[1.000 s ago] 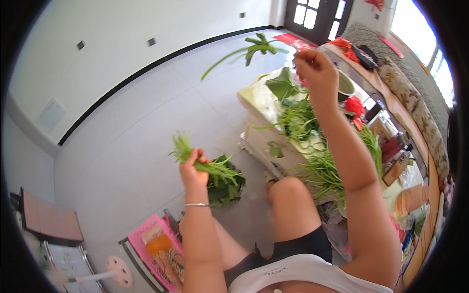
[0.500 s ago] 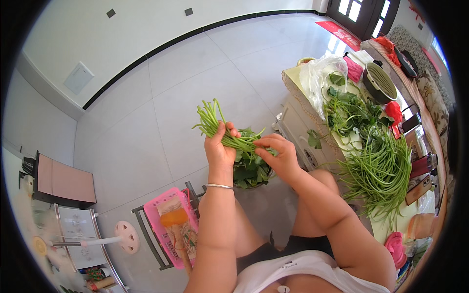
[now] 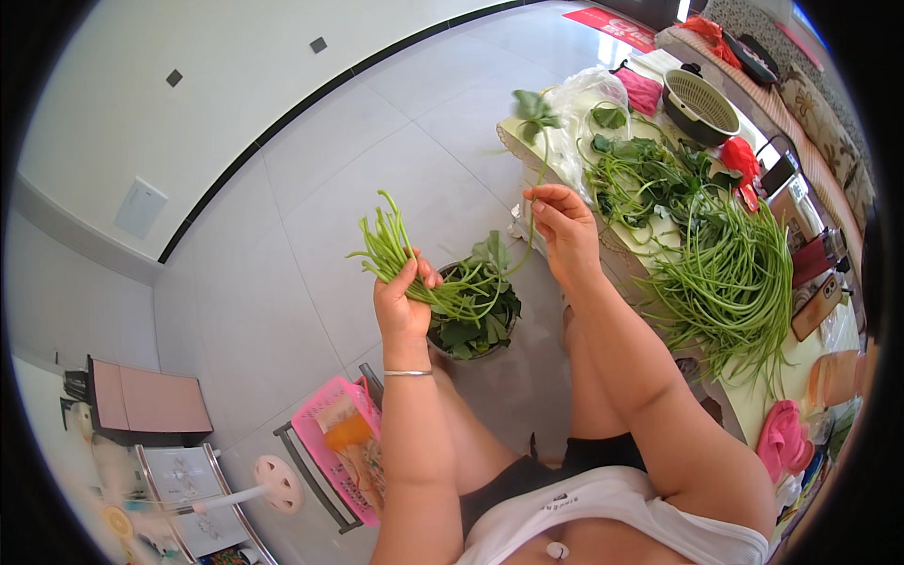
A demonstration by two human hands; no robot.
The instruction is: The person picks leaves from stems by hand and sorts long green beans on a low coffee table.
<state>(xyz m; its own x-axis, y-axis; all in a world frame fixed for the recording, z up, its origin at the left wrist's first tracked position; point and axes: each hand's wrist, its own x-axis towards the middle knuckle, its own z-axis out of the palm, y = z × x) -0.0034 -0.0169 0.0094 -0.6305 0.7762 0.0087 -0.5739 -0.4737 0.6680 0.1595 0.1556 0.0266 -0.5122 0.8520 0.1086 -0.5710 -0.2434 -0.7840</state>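
Note:
My left hand (image 3: 403, 309) is closed around a bunch of thin green stems (image 3: 384, 247), held upright at a tilt over the floor. To its right and raised higher, my right hand (image 3: 567, 234) pinches a single long green stem with a leaf (image 3: 537, 113) at its top, slightly blurred. The lower part of that stem curves down toward the bunch; whether it joins it I cannot tell. Below my hands a dark round container (image 3: 518, 325) holds green leaves (image 3: 460, 334). On the table at right lie a large heap of long stems (image 3: 730, 282) and loose leafy stems (image 3: 659, 168).
The long table (image 3: 659, 243) also bears a strainer basket (image 3: 702, 106), a clear plastic bag (image 3: 579, 108), phones (image 3: 817, 308) and pink cloths (image 3: 782, 438). A pink basket (image 3: 325, 461) stands by my left leg, near a white fan (image 3: 278, 485).
My right hand has moved up and right, away from the bunch, drawing out one leafy stem. My left hand has shifted slightly left and down, still gripping the bunch. The view has turned somewhat.

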